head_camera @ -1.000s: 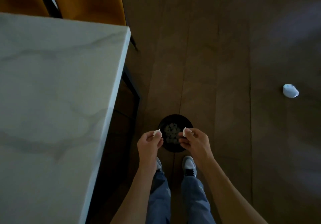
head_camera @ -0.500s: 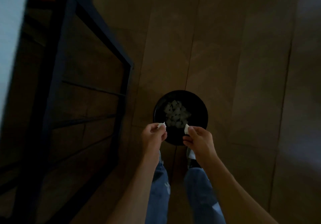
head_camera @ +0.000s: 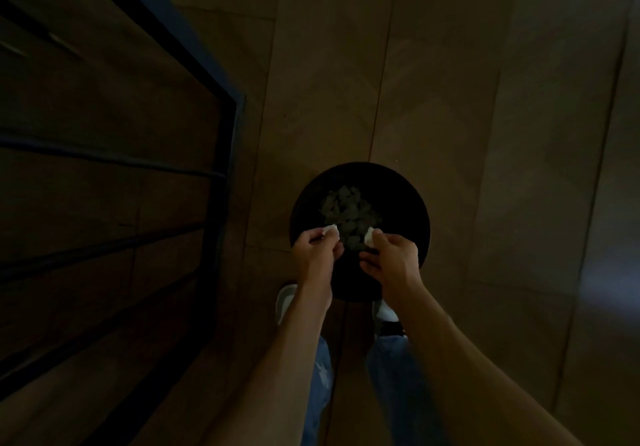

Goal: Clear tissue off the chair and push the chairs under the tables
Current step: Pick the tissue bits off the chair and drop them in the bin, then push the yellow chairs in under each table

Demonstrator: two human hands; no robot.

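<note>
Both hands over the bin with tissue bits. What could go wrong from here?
1. The left hand and right hand pinch tissue scraps near the black bin's close rim; light paper may drift and land on the floor.
2. The scene is dim, so stray scraps could go unnoticed.
3. The dark table frame stands close on the left; rising may bump it.
</note>
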